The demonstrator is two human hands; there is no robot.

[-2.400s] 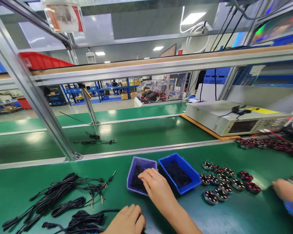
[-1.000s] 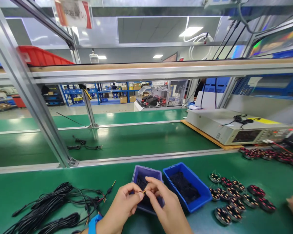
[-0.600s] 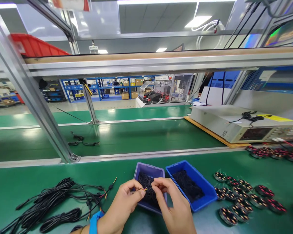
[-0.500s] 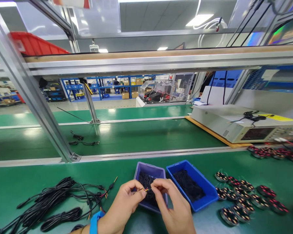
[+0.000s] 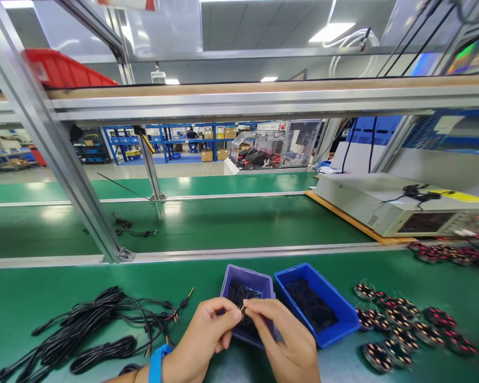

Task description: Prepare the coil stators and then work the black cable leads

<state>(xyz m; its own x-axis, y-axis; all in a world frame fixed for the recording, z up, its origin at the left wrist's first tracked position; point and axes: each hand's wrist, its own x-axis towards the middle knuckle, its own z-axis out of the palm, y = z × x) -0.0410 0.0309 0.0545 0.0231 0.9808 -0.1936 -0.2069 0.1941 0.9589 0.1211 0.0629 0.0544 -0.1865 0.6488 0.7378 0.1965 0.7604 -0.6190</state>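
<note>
My left hand (image 5: 201, 343), with a blue band at the wrist, pinches the thin end of a wire (image 5: 242, 307) in front of a small purple bin (image 5: 247, 277) of black pieces. My right hand (image 5: 287, 340) meets it fingertip to fingertip and pinches a tiny piece at the same wire tip; what that piece is I cannot make out. Both hands hover just above the purple bin's near edge. A blue bin (image 5: 325, 332) with more black pieces stands right beside it.
Bundles of black cables (image 5: 91, 330) with coloured wire ends lie at the left on the green bench. Several round wound coils (image 5: 399, 330) lie at the right. A beige instrument box (image 5: 387, 207) stands at the back right, behind an aluminium frame post (image 5: 64, 159).
My right hand left the purple bin and rose to meet my left hand, which lifted a wire end. The fingertips have since closed together. A hand at the right edge has gone from view.
</note>
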